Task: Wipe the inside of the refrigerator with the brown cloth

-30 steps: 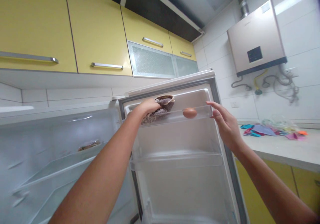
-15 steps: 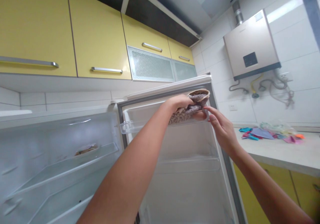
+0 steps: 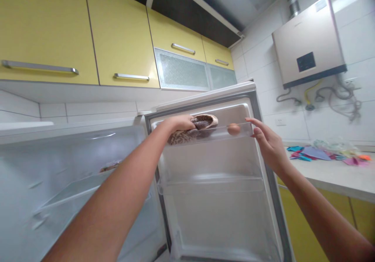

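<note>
My left hand (image 3: pixel 184 123) is closed on a bunched, brown patterned cloth (image 3: pixel 187 135) with a fuzzy grey side and a cream edge. The cloth lies along the clear top shelf (image 3: pixel 225 131) of the open fridge door (image 3: pixel 211 154). To the right of the cloth, a brown egg (image 3: pixel 233 129) sits in the same shelf. At the shelf's right end is my right hand (image 3: pixel 268 145), its index finger over the rim and its thumb in front of it, gripping the corner.
To the left stands the fridge interior (image 3: pixel 73 152), a small package (image 3: pixel 109 166) on its glass shelf. Yellow cabinets (image 3: pixel 123 39) hang above. Right of the door, a counter (image 3: pixel 328 172) bears colourful cloths (image 3: pixel 316 152); a water heater (image 3: pixel 309 43) is on the wall.
My left hand has slid the cloth leftward along the door shelf, away from the right end. The egg now shows fully between the cloth and my right hand, which stays at the shelf's end.
</note>
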Motion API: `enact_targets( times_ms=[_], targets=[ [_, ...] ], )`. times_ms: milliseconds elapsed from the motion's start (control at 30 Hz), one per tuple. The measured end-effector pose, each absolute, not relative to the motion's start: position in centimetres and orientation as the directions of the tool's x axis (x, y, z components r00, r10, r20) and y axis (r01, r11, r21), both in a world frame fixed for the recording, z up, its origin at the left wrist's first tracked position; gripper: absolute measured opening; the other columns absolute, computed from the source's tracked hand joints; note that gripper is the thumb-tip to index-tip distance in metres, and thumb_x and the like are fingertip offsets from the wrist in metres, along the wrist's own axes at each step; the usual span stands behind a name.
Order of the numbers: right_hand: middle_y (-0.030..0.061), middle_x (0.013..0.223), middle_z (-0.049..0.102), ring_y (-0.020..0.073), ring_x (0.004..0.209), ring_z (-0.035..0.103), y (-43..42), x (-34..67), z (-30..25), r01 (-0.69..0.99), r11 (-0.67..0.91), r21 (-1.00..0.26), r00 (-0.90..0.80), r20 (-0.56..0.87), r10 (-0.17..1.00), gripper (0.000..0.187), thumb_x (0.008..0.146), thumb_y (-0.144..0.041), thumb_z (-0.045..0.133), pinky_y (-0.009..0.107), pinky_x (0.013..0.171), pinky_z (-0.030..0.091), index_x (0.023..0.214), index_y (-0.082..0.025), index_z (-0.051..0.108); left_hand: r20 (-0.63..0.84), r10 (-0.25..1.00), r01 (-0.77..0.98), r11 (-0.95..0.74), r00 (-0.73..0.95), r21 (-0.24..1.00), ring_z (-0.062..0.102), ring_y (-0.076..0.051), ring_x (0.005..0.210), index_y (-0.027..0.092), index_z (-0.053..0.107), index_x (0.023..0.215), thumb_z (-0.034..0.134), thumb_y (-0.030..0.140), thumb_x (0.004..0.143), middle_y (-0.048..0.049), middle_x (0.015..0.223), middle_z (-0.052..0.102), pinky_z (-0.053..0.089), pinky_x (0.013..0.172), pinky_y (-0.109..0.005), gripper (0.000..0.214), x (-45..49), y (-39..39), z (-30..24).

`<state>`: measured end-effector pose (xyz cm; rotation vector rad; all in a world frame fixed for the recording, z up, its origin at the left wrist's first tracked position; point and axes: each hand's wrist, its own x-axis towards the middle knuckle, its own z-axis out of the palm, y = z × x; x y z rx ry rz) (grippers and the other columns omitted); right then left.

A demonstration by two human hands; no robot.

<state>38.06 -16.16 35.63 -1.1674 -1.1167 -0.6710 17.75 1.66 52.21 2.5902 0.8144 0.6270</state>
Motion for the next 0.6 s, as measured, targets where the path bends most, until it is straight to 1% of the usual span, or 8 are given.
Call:
enact_targets(
  times_ms=[67,133,200,267,333,433,500,600],
  targets=[
    [0.0078,0.132,0.065,0.031,0.113,0.065,-16.1,38.2,35.6,0.878,0.304,-0.369,0.348,0.929,0.124,0.051,0.097,-0.06,0.038,0.057,0.103,0.046,0.13,-0.029,0.061,0.284,0.629,0.536,-0.772,0.724,0.341,0.06,-0.021,0.06,0.022,0.071,0.068,0.069,0.012,0.047,-0.0008,0.059,0.068,0.047,0.062,-0.029,0.023,15.4,3.4,52.7],
    [0.0079,0.131,0.066,0.0308,0.113,0.065,-16.1,38.3,35.6,0.879,0.304,-0.367,0.347,0.93,0.118,0.05,0.097,-0.06,0.038,0.057,0.103,0.046,0.129,-0.029,0.061,0.293,0.651,0.598,-0.759,0.7,0.257,0.062,-0.022,0.069,0.022,0.071,0.071,0.07,0.013,0.046,-0.0016,0.065,0.071,0.047,0.067,-0.029,0.027,13.6,4.7,53.1],
    [0.0079,0.13,0.066,0.0307,0.112,0.065,-16.1,38.3,35.7,0.883,0.299,-0.362,0.344,0.932,0.114,0.05,0.097,-0.06,0.038,0.056,0.102,0.047,0.129,-0.03,0.061,0.304,0.663,0.632,-0.747,0.684,0.205,0.063,-0.023,0.074,0.022,0.071,0.074,0.07,0.014,0.045,-0.0023,0.07,0.072,0.046,0.069,-0.028,0.03,12.7,5.3,53.3],
    [0.0081,0.131,0.066,0.0309,0.113,0.065,-16.2,38.3,35.7,0.886,0.292,-0.36,0.339,0.933,0.122,0.049,0.097,-0.059,0.038,0.056,0.101,0.047,0.128,-0.03,0.062,0.285,0.662,0.639,-0.747,0.693,0.181,0.062,-0.022,0.072,0.022,0.071,0.075,0.069,0.017,0.047,-0.0025,0.071,0.073,0.045,0.066,-0.028,0.028,12.4,5.4,53.2],
    [0.0083,0.131,0.066,0.0313,0.114,0.064,-16.1,38.3,35.8,0.883,0.291,-0.369,0.345,0.929,0.132,0.049,0.097,-0.059,0.038,0.055,0.099,0.048,0.128,-0.03,0.061,0.253,0.652,0.623,-0.758,0.715,0.191,0.06,-0.02,0.064,0.021,0.071,0.072,0.067,0.022,0.051,-0.0019,0.067,0.071,0.043,0.06,-0.027,0.021,12.5,5.4,53.0],
    [0.0082,0.132,0.065,0.0319,0.117,0.063,-16.0,38.3,35.7,0.869,0.31,-0.385,0.364,0.923,0.124,0.048,0.096,-0.059,0.04,0.053,0.095,0.05,0.128,-0.03,0.061,0.259,0.62,0.565,-0.783,0.741,0.258,0.056,-0.018,0.056,0.022,0.069,0.07,0.061,0.028,0.057,-0.0005,0.062,0.068,0.038,0.051,-0.027,0.016,12.6,5.3,52.3],
    [0.0077,0.134,0.064,0.0316,0.118,0.061,-15.8,38.1,35.7,0.866,0.321,-0.383,0.367,0.923,0.113,0.048,0.096,-0.058,0.04,0.052,0.093,0.051,0.128,-0.03,0.061,0.289,0.593,0.51,-0.8,0.751,0.316,0.057,-0.018,0.056,0.022,0.069,0.076,0.059,0.029,0.058,-0.0007,0.065,0.069,0.038,0.049,-0.027,0.021,12.8,5.2,51.9],
    [0.0074,0.135,0.064,0.0308,0.119,0.061,-15.8,37.9,35.7,0.868,0.325,-0.375,0.359,0.927,0.11,0.047,0.096,-0.057,0.04,0.051,0.094,0.051,0.129,-0.031,0.061,0.312,0.545,0.412,-0.818,0.779,0.401,0.061,-0.02,0.06,0.022,0.07,0.089,0.057,0.03,0.059,-0.0016,0.072,0.072,0.042,0.05,-0.028,0.033,13.9,4.3,51.4]
  ],
)
